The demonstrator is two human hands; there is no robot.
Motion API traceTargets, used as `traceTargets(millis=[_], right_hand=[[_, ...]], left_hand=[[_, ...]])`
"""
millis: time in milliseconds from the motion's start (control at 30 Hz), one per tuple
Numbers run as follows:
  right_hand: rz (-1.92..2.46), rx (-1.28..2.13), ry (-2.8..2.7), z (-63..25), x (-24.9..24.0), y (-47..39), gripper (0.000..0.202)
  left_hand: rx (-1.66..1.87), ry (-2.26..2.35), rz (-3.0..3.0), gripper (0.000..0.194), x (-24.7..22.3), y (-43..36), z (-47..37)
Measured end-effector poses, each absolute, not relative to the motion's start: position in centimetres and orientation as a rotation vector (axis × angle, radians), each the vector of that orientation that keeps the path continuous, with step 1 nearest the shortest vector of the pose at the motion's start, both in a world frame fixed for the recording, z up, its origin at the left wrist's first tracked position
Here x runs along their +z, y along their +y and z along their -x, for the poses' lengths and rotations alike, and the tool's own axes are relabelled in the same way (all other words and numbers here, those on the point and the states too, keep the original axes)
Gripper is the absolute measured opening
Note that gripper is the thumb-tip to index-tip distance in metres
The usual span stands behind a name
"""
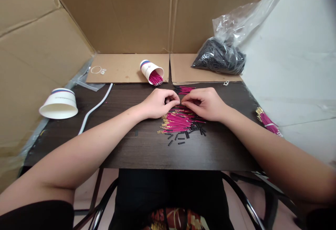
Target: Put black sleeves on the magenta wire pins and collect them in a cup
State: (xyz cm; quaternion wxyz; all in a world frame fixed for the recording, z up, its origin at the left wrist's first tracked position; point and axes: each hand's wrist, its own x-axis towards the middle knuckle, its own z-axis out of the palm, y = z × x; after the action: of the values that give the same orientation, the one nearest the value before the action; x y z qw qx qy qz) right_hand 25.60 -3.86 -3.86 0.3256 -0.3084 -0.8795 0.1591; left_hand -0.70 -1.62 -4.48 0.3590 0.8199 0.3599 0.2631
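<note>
My left hand [159, 102] and my right hand [209, 104] meet fingertip to fingertip over the table, each closed in a pinch. Whatever lies between the fingertips is too small to make out. Just below them spreads a pile of magenta wires [176, 121] with gold-coloured ends. Short black tubes [181, 143] lie scattered along the near side of that pile. Beyond my fingers is a smaller row of magenta wires [186, 90] with black pieces at their left ends.
A tipped paper cup [148, 68] spills magenta wires on the cardboard. Another paper cup [59, 97] lies at left near a white cable [96, 107]. A plastic bag of black pieces [220, 57] stands back right. A banded wire bundle [269, 122] sits at the right edge.
</note>
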Motion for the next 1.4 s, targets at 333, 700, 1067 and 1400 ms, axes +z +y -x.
traceTargets(millis=[333, 700, 1067, 1400], right_hand=[[0.872, 0.441, -2.264, -25.9, -3.7, -4.0, 0.010], [0.899, 0.440, -2.269, -25.6, -4.0, -4.0, 0.017], [0.871, 0.450, -2.259, -25.8, -3.8, -3.7, 0.012], [0.966, 0.351, -2.177, -26.1, -4.9, -2.5, 0.011]], left_hand=[[0.702, 0.933, -2.110, 0.014, -4.6, -1.6, 0.6], [0.717, 0.924, -2.128, 0.017, -4.6, -1.6, 0.7], [0.821, 0.926, -2.089, 0.016, -4.5, -1.4, 0.7], [0.847, 0.974, -2.134, 0.012, -4.9, -1.0, 0.7]])
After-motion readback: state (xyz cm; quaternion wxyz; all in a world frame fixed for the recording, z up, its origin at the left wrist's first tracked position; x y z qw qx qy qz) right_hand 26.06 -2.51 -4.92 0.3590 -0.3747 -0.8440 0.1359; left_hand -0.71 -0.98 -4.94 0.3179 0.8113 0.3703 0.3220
